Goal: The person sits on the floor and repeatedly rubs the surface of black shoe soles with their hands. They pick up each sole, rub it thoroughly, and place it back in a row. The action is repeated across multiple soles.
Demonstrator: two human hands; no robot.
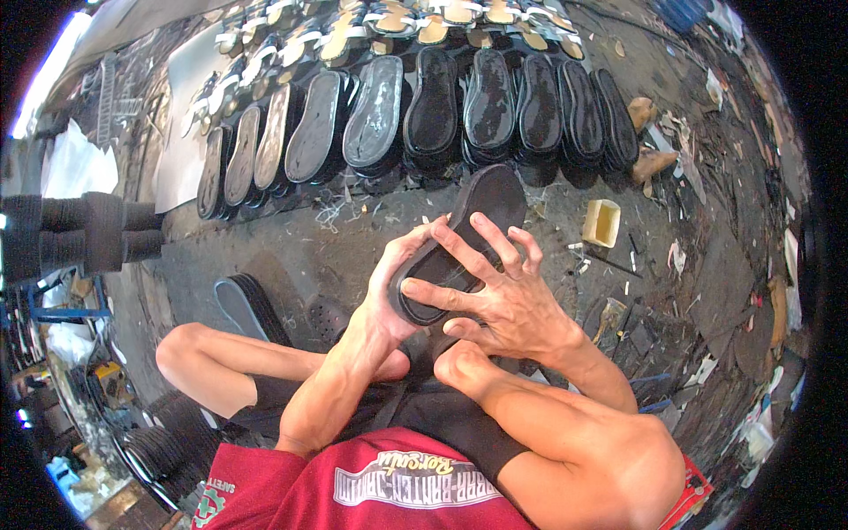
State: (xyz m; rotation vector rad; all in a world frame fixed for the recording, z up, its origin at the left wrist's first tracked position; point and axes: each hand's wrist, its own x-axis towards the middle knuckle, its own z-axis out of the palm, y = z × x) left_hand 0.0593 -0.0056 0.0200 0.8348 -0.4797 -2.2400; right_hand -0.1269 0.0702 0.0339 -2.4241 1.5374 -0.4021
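Observation:
A black sandal sole [493, 201] is held at a tilt above my lap, its far end pointing away and to the right. My left hand [386, 293] is closed around the near left side of the sole, thumb along its edge. Across the sole's upper face lie the spread fingers of my right hand [512, 305], pressing or stroking it; the palm stays apart from it. The fingers hide much of the sole's middle.
Stacks of black soles [433, 106] stand in a curved row ahead, with white-strapped sandals [344, 40] behind them. A small yellowish container [601, 223] and a brush [609, 320] lie to the right. More stacked soles [252, 309] sit by my left knee. Scraps litter the floor.

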